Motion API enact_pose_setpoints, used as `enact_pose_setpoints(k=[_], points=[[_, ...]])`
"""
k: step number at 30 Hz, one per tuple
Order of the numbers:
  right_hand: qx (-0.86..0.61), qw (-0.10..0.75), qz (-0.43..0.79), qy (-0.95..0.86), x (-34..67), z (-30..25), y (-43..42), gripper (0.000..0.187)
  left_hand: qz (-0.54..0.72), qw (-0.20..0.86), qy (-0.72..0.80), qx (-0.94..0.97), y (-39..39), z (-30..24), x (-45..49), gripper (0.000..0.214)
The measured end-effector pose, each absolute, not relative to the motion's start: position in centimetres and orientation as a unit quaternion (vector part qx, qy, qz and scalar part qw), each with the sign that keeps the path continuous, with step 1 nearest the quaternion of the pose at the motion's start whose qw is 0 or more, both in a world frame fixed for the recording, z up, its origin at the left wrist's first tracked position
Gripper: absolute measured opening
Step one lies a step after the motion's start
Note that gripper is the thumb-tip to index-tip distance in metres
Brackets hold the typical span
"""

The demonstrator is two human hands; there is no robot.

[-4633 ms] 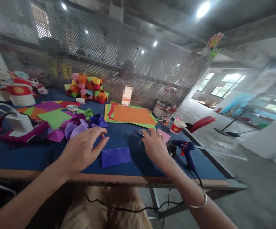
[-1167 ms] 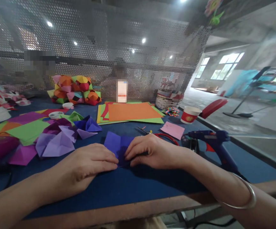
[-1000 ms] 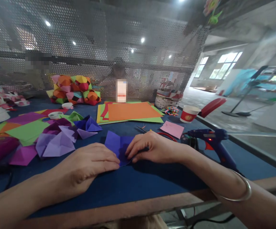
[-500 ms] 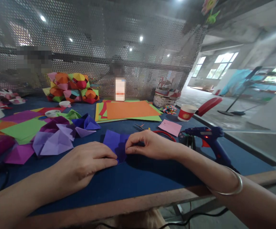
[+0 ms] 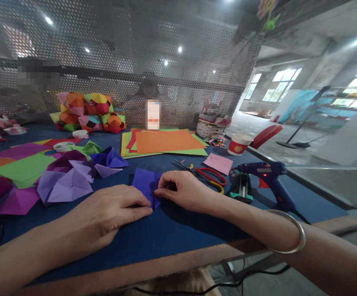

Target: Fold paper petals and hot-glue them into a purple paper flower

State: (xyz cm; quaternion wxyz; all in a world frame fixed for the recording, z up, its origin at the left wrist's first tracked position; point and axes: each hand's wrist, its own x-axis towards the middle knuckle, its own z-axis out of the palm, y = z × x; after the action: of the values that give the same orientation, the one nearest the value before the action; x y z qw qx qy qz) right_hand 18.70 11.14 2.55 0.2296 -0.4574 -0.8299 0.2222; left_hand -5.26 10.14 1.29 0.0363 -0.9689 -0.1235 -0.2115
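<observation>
A small sheet of blue-violet paper (image 5: 143, 179) lies on the blue tabletop between my hands, its right part folded over. My left hand (image 5: 117, 209) is closed at its near left edge, fingertips pressing the paper to the table. Thumb and index finger of my right hand (image 5: 180, 189) pinch the folded right edge. Part of the paper is hidden behind my fingers. Just beyond my right hand are scissors (image 5: 211, 174) with red and yellow handles.
Folded purple pieces (image 5: 70, 181) and colored sheets lie at left. Stacked paper (image 5: 166, 142) sits behind, with paper balls (image 5: 87, 111) to its left. At right are a pink paper slip (image 5: 218, 163), a green-black tool (image 5: 242, 191), a blue glue gun (image 5: 267, 172) and a paper cup (image 5: 238, 144).
My right hand has moved slightly left, bringing the paper's right edge over toward my left fingertips. The scissors and green-black tool show more fully. The view has shifted a little.
</observation>
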Motion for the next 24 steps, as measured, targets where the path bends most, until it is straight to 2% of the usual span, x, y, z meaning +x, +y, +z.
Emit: enact_pose_setpoints(k=[13, 18, 24], points=[[-0.461, 0.226, 0.135, -0.847, 18.3, 1.9, 10.8, 0.014, -0.208, 0.003, -0.136, -0.969, 9.9, 1.5, -5.1, 0.058], [-0.455, 0.22, 0.133, -0.852, 18.3, 1.9, 10.9, 0.014, -0.209, -0.05, -0.179, -0.96, 9.1, 2.0, -4.9, 0.044], [-0.447, 0.229, 0.134, -0.854, 18.5, 1.6, 10.9, 0.012, -0.16, -0.051, -0.214, -0.962, 8.3, 2.5, -4.3, 0.035]])
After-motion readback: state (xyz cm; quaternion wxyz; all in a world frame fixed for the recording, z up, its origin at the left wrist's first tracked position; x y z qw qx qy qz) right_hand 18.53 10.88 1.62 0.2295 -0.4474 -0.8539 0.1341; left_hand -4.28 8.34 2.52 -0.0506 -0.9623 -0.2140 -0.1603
